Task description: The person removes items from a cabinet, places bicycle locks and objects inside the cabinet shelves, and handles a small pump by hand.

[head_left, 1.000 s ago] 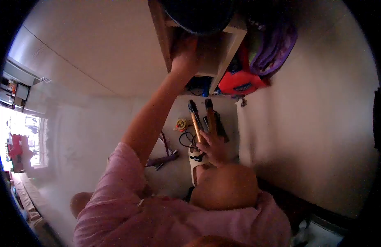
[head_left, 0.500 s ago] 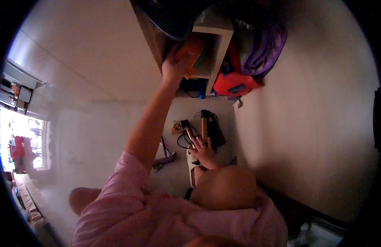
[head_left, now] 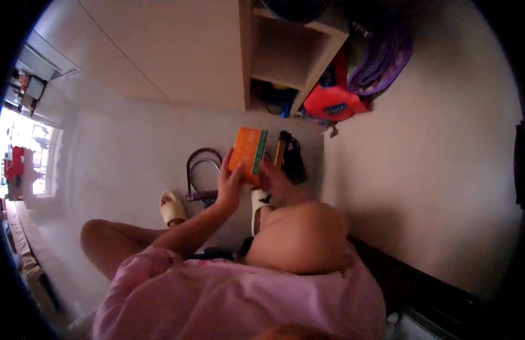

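Observation:
An orange box point(head_left: 246, 148) with a green side is held low in front of me, above the floor. My left hand point(head_left: 231, 184) grips its lower left edge. At its green right side is my right hand point(head_left: 276, 184), with fingers closed against the lower edge. Just beyond the right hand, a yellow stick-like item point(head_left: 280, 148) and a black object point(head_left: 295, 164) lie on the floor. To the left of the box lies a dark looped item point(head_left: 189, 173), whose kind I cannot make out.
Ahead stands a wooden shelf unit point(head_left: 246, 62) with a dark blue object in its lower opening. A red bag point(head_left: 330, 102) and a rolled purple item point(head_left: 381, 71) are at its right side. Cream slippers point(head_left: 172, 208) are on my feet. A wall rises on the right.
My left hand has come down out of the shelf compartment with the orange box. My right hand has gone from the items on the floor to the box.

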The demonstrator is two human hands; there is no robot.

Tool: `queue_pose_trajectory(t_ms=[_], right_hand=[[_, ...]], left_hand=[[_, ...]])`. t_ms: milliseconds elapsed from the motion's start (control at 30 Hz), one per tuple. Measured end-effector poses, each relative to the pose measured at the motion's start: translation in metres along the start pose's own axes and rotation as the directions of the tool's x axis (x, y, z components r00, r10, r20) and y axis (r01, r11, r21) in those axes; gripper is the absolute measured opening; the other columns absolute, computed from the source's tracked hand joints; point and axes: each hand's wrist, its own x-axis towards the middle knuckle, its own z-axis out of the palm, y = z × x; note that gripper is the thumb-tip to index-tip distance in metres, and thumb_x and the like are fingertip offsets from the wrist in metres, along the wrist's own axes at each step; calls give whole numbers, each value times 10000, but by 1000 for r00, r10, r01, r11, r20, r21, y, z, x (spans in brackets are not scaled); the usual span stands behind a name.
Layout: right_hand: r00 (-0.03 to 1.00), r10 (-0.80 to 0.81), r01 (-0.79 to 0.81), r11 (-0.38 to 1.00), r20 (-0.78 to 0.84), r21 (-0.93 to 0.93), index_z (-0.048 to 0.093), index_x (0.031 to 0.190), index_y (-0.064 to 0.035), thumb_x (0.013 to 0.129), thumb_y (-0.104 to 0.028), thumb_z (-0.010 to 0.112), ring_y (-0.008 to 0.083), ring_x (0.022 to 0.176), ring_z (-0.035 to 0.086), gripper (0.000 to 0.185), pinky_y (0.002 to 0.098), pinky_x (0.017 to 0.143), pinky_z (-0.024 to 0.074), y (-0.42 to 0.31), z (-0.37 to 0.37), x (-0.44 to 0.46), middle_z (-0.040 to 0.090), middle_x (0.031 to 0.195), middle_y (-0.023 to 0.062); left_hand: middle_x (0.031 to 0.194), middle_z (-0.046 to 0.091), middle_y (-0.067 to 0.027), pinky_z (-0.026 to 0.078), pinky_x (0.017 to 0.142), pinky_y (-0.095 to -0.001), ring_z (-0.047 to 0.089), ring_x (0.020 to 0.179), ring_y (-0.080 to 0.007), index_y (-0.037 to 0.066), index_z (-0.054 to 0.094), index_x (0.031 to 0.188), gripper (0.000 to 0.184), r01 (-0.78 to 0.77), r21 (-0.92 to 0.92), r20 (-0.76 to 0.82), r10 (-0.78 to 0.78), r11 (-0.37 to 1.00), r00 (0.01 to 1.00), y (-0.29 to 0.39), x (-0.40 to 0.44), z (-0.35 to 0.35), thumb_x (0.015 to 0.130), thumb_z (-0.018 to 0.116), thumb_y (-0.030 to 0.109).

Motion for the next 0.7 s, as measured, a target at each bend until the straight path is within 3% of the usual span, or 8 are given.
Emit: queue_pose_trajectory(t_ms=[33, 133, 267, 300, 367, 433, 500, 700], right_hand=[[997, -76, 75, 972, 3, -222, 416, 1180, -86, 843, -353, 503, 204, 922, 553, 439, 354, 760, 474, -7, 18, -3, 534, 1062, 76], [971, 181, -152, 971, -157, 184, 435, 1160, -63, 839, -275, 501, 192, 995, 528, 390, 334, 833, 449, -53, 46, -24, 513, 1093, 76], [961, -51, 139, 939, -270, 316, 477, 1114, -48, 774, -196, 598, 260, 982, 532, 391, 361, 813, 467, -21, 8, -20, 526, 1079, 98], [942, -93, 212, 909, -321, 359, 493, 1097, -47, 749, -176, 634, 289, 977, 533, 397, 374, 803, 477, -16, 4, -24, 535, 1068, 110], [863, -311, 274, 950, -397, -150, 493, 1082, -39, 744, -171, 635, 286, 964, 540, 390, 386, 792, 478, 13, -19, -24, 544, 1044, 113], [865, -305, 255, 951, -398, -174, 479, 1094, -33, 758, -180, 610, 271, 959, 537, 389, 389, 782, 476, 17, -29, -31, 539, 1049, 105], [930, -64, 181, 937, -362, 299, 452, 1133, -29, 794, -201, 558, 245, 964, 525, 395, 383, 772, 470, -8, -18, -41, 520, 1083, 88], [905, -14, 191, 907, -426, 375, 506, 1065, -8, 743, -162, 634, 299, 989, 525, 380, 436, 779, 483, -22, -24, -42, 525, 1077, 131]], left_hand=[[1200, 438, -96, 427, 828, -301, 461, 1058, -212, 112, 261, 1321, 495, 66, 180, 29, -72, 981, 997, 19, -14, 14, 873, 472, 128], [1194, 447, -118, 394, 879, -311, 458, 1065, -251, 95, 263, 1317, 493, -488, 755, 316, 408, 439, 856, -30, 4, -18, 878, 476, 164], [1182, 464, -152, 341, 924, -334, 441, 1095, -275, 59, 357, 1260, 396, -181, 715, 244, 2, 675, 970, -3, 17, -13, 902, 423, 214], [1200, 450, -167, 345, 917, -327, 434, 1113, -278, 39, 382, 1238, 388, -272, 579, 302, 109, 769, 947, -19, 40, -22, 905, 412, 234], [1239, 416, -183, 331, 935, -337, 410, 1145, -294, 18, 353, 1250, 427, -343, 663, 322, 159, 666, 933, -9, 71, -13, 896, 429, 245], [1290, 350, -210, 300, 968, -351, 349, 1199, -313, 2, 308, 1271, 466, -453, 717, 387, 237, 530, 891, -17, 114, -6, 893, 428, 247], [1325, 286, -222, 269, 994, -357, 296, 1225, -338, 14, 258, 1298, 519, -435, 785, 352, 261, 441, 899, -11, 140, 15, 883, 438, 269], [1342, 250, -237, 218, 1022, -359, 254, 1251, -331, -42, 203, 1300, 628, -263, 839, 165, 237, 477, 957, -31, 208, 46, 876, 437, 357]])
